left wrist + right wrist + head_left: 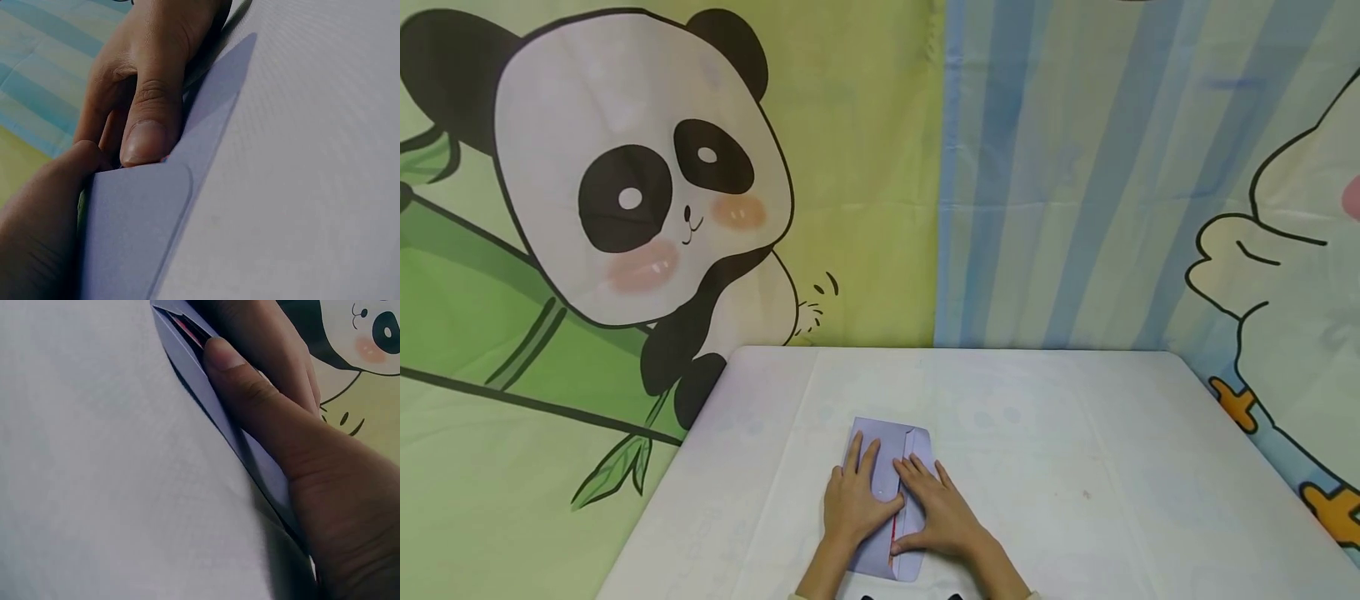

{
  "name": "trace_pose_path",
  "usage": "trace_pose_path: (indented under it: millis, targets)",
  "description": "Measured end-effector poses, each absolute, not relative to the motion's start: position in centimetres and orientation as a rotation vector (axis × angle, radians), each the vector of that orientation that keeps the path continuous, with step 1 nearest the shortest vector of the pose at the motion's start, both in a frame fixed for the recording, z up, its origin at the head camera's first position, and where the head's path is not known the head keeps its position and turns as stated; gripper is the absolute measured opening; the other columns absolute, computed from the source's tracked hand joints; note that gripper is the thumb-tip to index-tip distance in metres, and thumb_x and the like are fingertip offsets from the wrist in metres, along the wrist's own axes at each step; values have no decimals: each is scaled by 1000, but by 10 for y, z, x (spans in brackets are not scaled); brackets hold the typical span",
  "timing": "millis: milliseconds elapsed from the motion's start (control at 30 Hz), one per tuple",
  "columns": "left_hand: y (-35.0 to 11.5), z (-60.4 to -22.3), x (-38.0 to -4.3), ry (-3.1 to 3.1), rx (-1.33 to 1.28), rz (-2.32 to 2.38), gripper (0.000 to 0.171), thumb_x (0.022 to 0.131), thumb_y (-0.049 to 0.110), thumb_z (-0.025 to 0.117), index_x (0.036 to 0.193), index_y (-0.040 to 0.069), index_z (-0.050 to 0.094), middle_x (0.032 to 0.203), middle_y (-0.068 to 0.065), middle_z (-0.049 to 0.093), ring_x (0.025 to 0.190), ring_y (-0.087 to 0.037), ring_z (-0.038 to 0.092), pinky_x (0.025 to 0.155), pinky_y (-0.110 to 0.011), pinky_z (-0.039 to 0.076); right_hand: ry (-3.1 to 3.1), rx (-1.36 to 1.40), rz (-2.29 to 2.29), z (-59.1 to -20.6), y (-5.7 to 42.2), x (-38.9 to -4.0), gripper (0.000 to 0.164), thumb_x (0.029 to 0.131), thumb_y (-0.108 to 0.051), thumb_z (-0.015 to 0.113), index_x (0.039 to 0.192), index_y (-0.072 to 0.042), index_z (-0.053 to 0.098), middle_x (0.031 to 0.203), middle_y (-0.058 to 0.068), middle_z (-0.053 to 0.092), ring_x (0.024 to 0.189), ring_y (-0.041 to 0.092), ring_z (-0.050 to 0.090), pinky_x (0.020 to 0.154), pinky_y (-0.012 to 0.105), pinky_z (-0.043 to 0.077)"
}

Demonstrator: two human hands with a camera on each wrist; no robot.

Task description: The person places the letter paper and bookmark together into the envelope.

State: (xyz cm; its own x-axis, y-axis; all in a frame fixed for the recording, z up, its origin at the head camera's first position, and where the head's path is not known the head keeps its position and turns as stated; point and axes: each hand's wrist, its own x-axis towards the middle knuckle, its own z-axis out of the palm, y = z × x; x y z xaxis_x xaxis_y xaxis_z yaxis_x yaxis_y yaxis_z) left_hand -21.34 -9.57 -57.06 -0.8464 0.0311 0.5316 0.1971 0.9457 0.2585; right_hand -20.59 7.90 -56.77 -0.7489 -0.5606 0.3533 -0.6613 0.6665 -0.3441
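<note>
A lavender paper envelope (pixel 883 432) lies flat on the white table, with a long flap (pixel 919 442) along its right side. My left hand (pixel 852 504) rests on its left half, fingers spread and straight, thumb reaching toward the flap's edge. On the flap side, my right hand (pixel 946 518) presses down with extended fingers, its thumb at the near part of the opening. A thin strip of red (pixel 894 528) shows in the slit between the hands. In the right wrist view the right thumb (pixel 250 387) lies along the opening's edge; the other fingers are hidden.
The white table (pixel 1075 467) stretches out around the envelope. Behind it hang a green cloth with a panda (pixel 647 167) and a blue striped cloth (pixel 1060 167). A small mark (pixel 1086 494) is on the table at right.
</note>
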Motion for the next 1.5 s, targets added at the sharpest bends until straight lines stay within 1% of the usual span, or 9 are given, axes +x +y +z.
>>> trace_pose_path:
  millis: [333, 700, 1067, 1233, 1300, 1367, 1500]
  targets:
    - [-96, -571, -215, -2572, -152, -430, 87, 54, 61, 63, 131, 25, 45, 143, -4, 33, 69, -25, 49, 60, -34, 42, -2592, 996, 566, -569, 76, -209, 113, 52, -79, 53, 140, -12, 30, 141, 7, 37, 130, 28, 31, 100, 55, 19]
    - [-96, -571, -214, -2576, -142, -423, 88, 53, 61, 63, 132, 25, 45, 143, -3, 33, 69, -24, 48, 60, -33, 42, -2622, 967, 571, -569, 76, -209, 113, 52, -80, 52, 141, -14, 30, 142, 6, 35, 132, 23, 27, 103, 53, 18]
    - [-95, -571, -214, -2586, -135, -400, 86, 53, 61, 62, 130, 26, 47, 143, -3, 33, 70, -23, 48, 59, -31, 41, -2598, 979, 568, -571, 77, -209, 112, 53, -80, 52, 140, -13, 31, 141, 6, 37, 131, 26, 30, 102, 54, 19]
    - [-93, -571, -214, -2580, -136, -398, 85, 53, 62, 62, 129, 26, 48, 143, -3, 33, 71, -22, 44, 57, -29, 39, -2601, 987, 574, -571, 78, -209, 111, 54, -79, 53, 140, -13, 31, 141, 6, 37, 130, 27, 30, 101, 54, 19]
    - [-94, -572, -214, -2562, -141, -402, 85, 53, 62, 62, 128, 25, 50, 142, -4, 35, 74, -23, 43, 60, -31, 38, -2602, 994, 592, -570, 79, -208, 110, 54, -78, 54, 140, -13, 31, 141, 7, 36, 130, 27, 30, 101, 55, 19]
    - [-94, -573, -215, -2540, -152, -409, 83, 53, 63, 63, 126, 24, 52, 141, -6, 36, 80, -25, 43, 66, -35, 38, -2607, 996, 612, -570, 79, -208, 110, 54, -77, 55, 140, -13, 31, 141, 7, 36, 131, 27, 29, 101, 55, 19]
    - [-95, -575, -216, -2529, -161, -415, 79, 55, 65, 61, 120, 22, 57, 136, -10, 42, 99, -31, 43, 78, -42, 33, -2620, 985, 607, -569, 80, -207, 106, 55, -75, 56, 139, -13, 35, 141, 9, 36, 131, 29, 29, 102, 55, 19]
